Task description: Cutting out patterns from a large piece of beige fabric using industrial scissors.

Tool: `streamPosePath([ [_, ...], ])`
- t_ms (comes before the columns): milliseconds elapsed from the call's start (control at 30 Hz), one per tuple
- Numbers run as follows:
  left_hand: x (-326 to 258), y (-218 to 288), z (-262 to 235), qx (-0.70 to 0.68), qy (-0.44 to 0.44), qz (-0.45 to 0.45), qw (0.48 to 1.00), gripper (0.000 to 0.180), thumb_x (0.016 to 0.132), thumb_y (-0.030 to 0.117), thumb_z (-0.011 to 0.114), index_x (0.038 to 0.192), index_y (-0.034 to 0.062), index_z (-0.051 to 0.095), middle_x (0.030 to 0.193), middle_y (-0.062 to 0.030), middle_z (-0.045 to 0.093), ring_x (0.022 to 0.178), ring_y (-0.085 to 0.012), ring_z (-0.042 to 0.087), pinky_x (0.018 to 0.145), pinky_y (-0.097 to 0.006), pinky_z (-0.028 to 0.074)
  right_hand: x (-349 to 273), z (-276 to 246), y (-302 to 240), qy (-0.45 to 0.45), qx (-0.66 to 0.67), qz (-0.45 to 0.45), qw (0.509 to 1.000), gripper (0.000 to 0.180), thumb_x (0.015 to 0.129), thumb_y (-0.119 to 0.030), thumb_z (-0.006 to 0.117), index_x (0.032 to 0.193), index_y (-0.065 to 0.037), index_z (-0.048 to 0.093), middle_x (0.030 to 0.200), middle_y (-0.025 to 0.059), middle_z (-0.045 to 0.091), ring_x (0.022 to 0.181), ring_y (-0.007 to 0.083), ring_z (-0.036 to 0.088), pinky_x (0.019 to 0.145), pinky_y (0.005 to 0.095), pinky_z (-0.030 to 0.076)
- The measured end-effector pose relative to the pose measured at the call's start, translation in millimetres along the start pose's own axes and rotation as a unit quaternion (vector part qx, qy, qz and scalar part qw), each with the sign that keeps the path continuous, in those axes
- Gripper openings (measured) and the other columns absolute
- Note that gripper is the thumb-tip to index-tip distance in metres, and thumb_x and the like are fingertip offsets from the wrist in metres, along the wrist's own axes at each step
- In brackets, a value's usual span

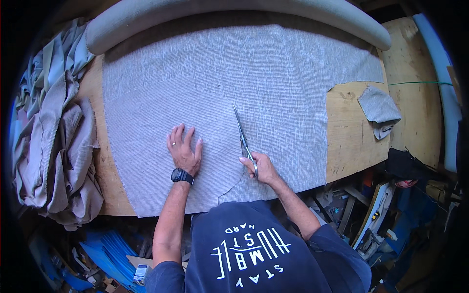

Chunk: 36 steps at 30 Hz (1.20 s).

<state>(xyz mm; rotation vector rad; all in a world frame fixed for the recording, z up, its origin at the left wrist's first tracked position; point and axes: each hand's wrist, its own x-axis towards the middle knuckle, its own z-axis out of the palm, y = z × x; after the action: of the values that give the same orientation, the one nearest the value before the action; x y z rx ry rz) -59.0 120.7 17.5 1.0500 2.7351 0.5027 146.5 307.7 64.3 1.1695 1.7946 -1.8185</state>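
Grey woven fabric [288, 107] lies spread over a wooden table. On its left part is a paler, finely ribbed piece of fabric [146, 151], whose rounded right side runs beside the scissors. My left hand [184, 154] rests flat on this ribbed piece, fingers spread, with nothing in it. My right hand [264, 168] grips metal scissors [244, 139] by their handles, the blades pointing away from me. The blades look nearly closed along the ribbed piece's right side. Behind them, a curved cut edge runs down toward my body.
A thick fabric roll [234, 12] spans the far side. Crumpled cloth [58, 156] hangs over the left side. Bare wooden tabletop [351, 132] shows at the right, near a folded fabric scrap [381, 110]. Blue sheets [112, 259] and other clutter lie below the near edge.
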Motion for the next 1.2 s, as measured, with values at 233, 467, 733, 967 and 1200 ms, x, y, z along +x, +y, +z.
streamPosePath([
  [233,67,32,15,-0.014,0.067,0.030,0.997,0.053,0.098,0.034,0.059,0.147,0.0139,0.051,0.160,-0.0172,0.034,0.151,-0.0349,0.026,0.124,-0.057,0.013,24,-4,2,-0.008,0.008,-0.044,0.999,0.050,0.093,-0.055,0.069,0.081,-0.007,0.060,0.058,-0.0008,0.054,0.052,0.0082,0.055,0.050,0.0272,0.044],
  [467,75,45,23,0.012,0.033,0.022,0.999,0.059,0.098,0.043,0.056,0.150,0.0154,0.048,0.164,-0.0166,0.028,0.154,-0.0348,0.019,0.125,-0.057,0.009,21,-10,-6,-0.005,-0.005,-0.010,1.000,0.046,0.094,-0.046,0.072,0.077,-0.005,0.060,0.059,-0.0001,0.056,0.051,0.0074,0.054,0.048,0.0276,0.043],
  [733,78,41,25,0.009,0.011,0.012,1.000,0.065,0.095,0.050,0.059,0.151,0.0177,0.048,0.165,-0.0154,0.026,0.154,-0.0350,0.017,0.124,-0.059,0.008,40,-29,-14,-0.038,-0.029,-0.013,0.999,0.042,0.094,-0.043,0.072,0.080,-0.005,0.061,0.060,-0.0002,0.055,0.054,0.0083,0.053,0.051,0.0284,0.041],
  [967,78,37,28,0.009,0.019,0.019,1.000,0.067,0.095,0.055,0.058,0.151,0.0194,0.048,0.165,-0.0146,0.027,0.154,-0.0345,0.018,0.124,-0.059,0.009,50,-31,-21,-0.038,-0.054,-0.017,0.998,0.042,0.093,-0.042,0.074,0.079,-0.005,0.061,0.058,-0.0002,0.053,0.054,0.0088,0.051,0.051,0.0293,0.040],
  [1200,78,35,29,0.010,0.022,0.017,1.000,0.068,0.093,0.057,0.059,0.150,0.0208,0.049,0.165,-0.0135,0.026,0.154,-0.0337,0.018,0.124,-0.059,0.009,54,-49,-29,-0.037,-0.129,-0.012,0.991,0.038,0.094,-0.037,0.074,0.079,-0.005,0.062,0.054,-0.0010,0.052,0.050,0.0079,0.050,0.047,0.0286,0.038],
])
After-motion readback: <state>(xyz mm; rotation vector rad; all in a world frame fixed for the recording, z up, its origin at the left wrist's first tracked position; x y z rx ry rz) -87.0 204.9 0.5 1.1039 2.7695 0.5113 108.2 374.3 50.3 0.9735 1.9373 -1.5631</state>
